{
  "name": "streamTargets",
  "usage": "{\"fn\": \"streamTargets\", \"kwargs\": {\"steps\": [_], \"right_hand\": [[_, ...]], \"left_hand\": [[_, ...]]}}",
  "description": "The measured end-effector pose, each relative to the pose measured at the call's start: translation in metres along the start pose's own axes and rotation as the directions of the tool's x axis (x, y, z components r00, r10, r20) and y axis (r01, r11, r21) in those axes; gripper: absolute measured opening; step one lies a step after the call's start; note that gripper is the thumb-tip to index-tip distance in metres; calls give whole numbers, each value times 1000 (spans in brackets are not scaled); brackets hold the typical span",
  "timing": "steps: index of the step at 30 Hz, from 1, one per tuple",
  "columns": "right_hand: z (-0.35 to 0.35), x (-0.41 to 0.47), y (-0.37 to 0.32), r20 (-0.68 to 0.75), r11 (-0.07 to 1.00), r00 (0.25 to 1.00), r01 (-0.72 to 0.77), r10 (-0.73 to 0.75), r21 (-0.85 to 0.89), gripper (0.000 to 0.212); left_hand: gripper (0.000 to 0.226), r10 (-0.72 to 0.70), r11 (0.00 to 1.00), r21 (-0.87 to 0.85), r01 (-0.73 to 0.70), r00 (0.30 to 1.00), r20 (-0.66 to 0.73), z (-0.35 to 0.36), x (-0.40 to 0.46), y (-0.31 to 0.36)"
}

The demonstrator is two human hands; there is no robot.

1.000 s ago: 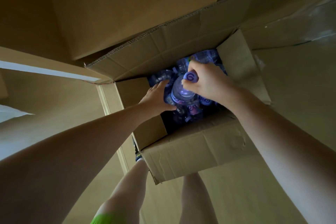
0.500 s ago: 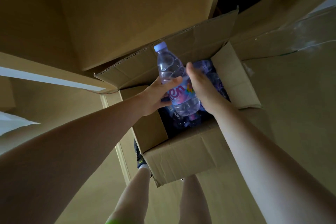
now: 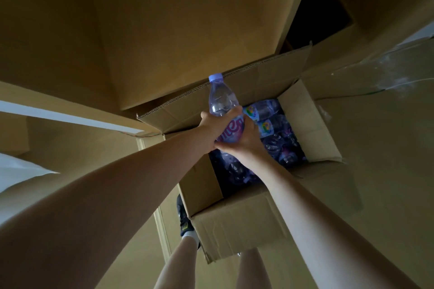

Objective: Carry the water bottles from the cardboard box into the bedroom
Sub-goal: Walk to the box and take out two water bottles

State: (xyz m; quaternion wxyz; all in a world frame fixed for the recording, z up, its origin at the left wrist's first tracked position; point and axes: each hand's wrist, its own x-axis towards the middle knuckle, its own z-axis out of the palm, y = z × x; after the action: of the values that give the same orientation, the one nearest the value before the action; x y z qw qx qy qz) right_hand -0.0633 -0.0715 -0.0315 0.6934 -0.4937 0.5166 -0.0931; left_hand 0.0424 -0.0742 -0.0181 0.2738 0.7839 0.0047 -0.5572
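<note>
An open cardboard box [image 3: 237, 223] stands on the floor in front of my legs, with several water bottles [image 3: 274, 134] lying inside it. One clear bottle [image 3: 222, 101] with a pale blue cap and a purple label is upright above the box's left side. My left hand [image 3: 211, 126] grips its labelled middle from the left. My right hand [image 3: 244, 142] holds its lower part from the right and below. The bottle's base is hidden by my hands.
Larger cardboard boxes [image 3: 164, 30] stand behind and left of the open box. The box's flaps [image 3: 312, 124] fold outward. A white strip [image 3: 65, 116] runs along the left. My legs and a dark shoe [image 3: 185, 220] are beside the box's near corner.
The bottle rose out of the box and stands upright. My left hand took hold of its middle, and my right hand shifted from the cap to its lower part.
</note>
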Motion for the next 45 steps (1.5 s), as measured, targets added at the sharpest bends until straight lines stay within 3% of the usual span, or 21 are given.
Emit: {"fn": "streamTargets", "kwargs": {"steps": [2,4,7,11,14,17,20,25,28,31,35,37,40,45], "right_hand": [[2,3,2,-18,995,1000,26,-24,101,77],[-3,1,1,-2,988,999,42,-42,146,44],[-13,-5,-2,106,975,994,-2,-22,221,21],[-15,-16,-2,301,902,943,-249,142,353,26],[-15,-23,5,395,903,909,-276,135,328,36],[-11,-28,9,282,935,953,-198,113,295,43],[-4,-30,14,143,950,989,-65,21,306,40],[9,-33,23,-74,956,989,-106,131,275,70],[15,-32,31,-186,971,977,-59,104,231,74],[20,-30,39,-163,968,985,-9,51,252,68],[13,-38,60,55,988,998,-9,0,152,59],[7,-43,75,134,996,987,-89,87,11,50],[-12,-39,98,27,935,963,-252,267,-248,54],[-48,-23,120,-47,833,945,-307,322,-460,33]], "left_hand": [[82,16,993,120,-11,999,-41,1,-3,3],[82,57,962,268,-49,998,-21,-5,-4,6],[62,98,959,260,-116,992,81,-19,-8,9],[63,57,992,86,-87,952,302,-29,-10,9],[51,102,984,111,-143,946,308,-27,-14,8],[42,174,969,106,-221,924,339,-23,-16,1],[48,144,975,115,-190,934,328,-19,-16,-10],[53,94,991,65,-119,947,309,-2,-15,-22],[79,92,956,266,-128,986,142,14,-16,-29],[76,146,922,362,-133,989,-7,20,-11,-37],[64,92,911,405,-80,996,-11,6,-5,-46],[64,67,910,411,-58,998,-8,-2,-1,-50],[67,35,925,380,-25,999,-19,-7,5,-55],[79,-16,944,329,23,1000,-24,1,14,-61]]}}
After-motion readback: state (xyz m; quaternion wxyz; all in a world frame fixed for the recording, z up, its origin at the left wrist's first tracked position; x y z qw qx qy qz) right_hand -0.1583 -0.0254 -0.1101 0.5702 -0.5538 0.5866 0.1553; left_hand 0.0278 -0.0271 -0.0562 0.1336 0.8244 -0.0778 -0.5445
